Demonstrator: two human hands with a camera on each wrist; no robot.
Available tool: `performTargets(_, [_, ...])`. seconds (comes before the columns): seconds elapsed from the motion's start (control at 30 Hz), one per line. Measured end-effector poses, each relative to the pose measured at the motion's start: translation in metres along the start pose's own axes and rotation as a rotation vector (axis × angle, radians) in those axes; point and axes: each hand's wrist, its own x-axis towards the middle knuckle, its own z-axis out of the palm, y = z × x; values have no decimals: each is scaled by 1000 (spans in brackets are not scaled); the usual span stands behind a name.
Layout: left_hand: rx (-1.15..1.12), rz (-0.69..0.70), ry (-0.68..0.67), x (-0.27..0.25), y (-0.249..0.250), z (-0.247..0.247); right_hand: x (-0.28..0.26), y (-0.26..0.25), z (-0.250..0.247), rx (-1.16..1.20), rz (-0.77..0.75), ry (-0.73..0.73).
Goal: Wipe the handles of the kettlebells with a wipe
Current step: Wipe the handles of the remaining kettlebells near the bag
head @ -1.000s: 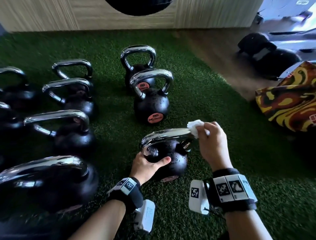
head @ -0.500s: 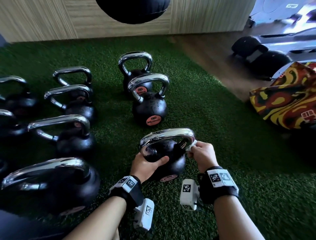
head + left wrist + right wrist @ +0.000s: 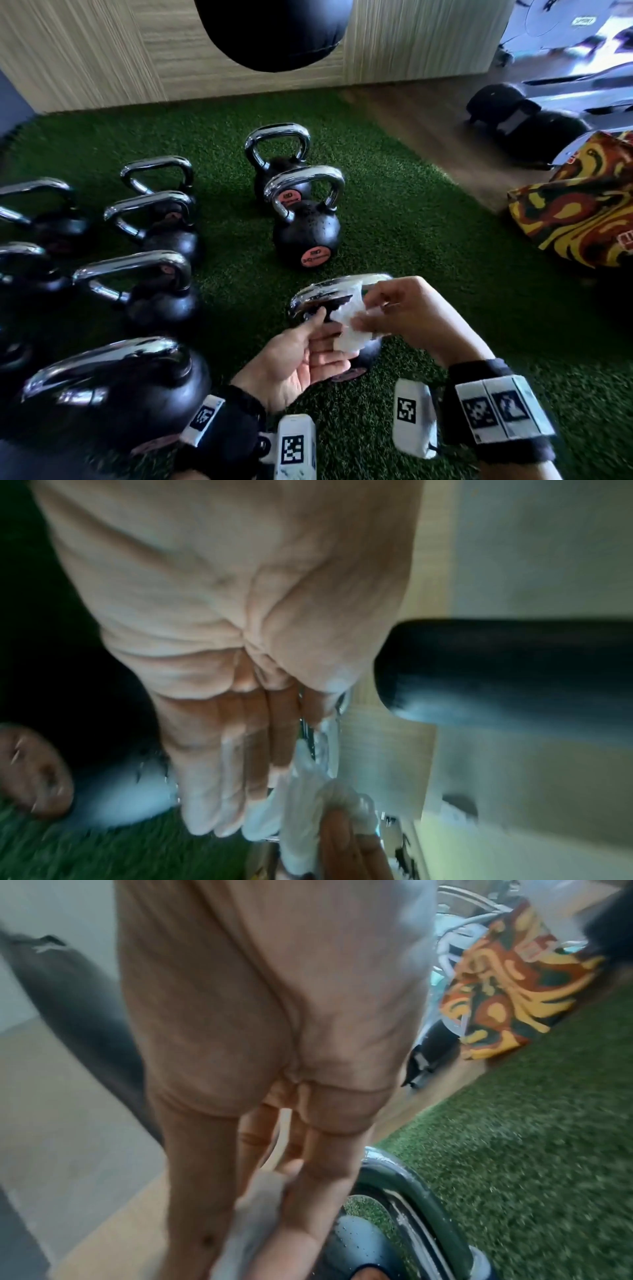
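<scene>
The nearest black kettlebell (image 3: 368, 353) stands on the green turf, its chrome handle (image 3: 318, 291) wet with droplets. Both hands hover just above it. My right hand (image 3: 404, 315) pinches a crumpled white wipe (image 3: 349, 322) in front of the handle. My left hand (image 3: 308, 356) lies palm up with straight fingers (image 3: 219, 777) that touch the wipe (image 3: 304, 804) from below. The right wrist view shows the handle (image 3: 411, 1191) below the right hand's fingers (image 3: 308, 1150). Most of the kettlebell's body is hidden behind the hands.
Two more kettlebells (image 3: 306, 233) (image 3: 277, 161) stand behind the near one, and several line the left side (image 3: 150, 291) (image 3: 113, 387). A black punching bag (image 3: 274, 31) hangs ahead by the wooden wall. A patterned bag (image 3: 582, 205) lies at the right.
My left hand has let go of the kettlebell's body and turned palm up to the wipe. My right hand has brought the wipe from the handle's right end to the middle.
</scene>
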Motion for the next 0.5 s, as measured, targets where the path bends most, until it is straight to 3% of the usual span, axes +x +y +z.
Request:
performTargets(0.1, [-96, 57, -26, -3, -7, 2, 3, -3, 11, -335, -148, -22])
performTargets(0.27, [-157, 101, 26, -10, -16, -2, 2, -14, 25, -581, -306, 27])
performTargets(0.33, [-115, 118, 3, -15, -13, -6, 0, -17, 7, -535, -232, -9])
performTargets(0.4, [-71, 176, 5, -21, 0, -6, 0, -11, -16, -418, -126, 42])
performTargets(0.47, [56, 367, 80, -29, 17, -4, 7, 10, -31, -374, -51, 232])
performTargets(0.5, [211, 521, 188, -33, 25, -2, 11, 22, -32, -399, 5, 301])
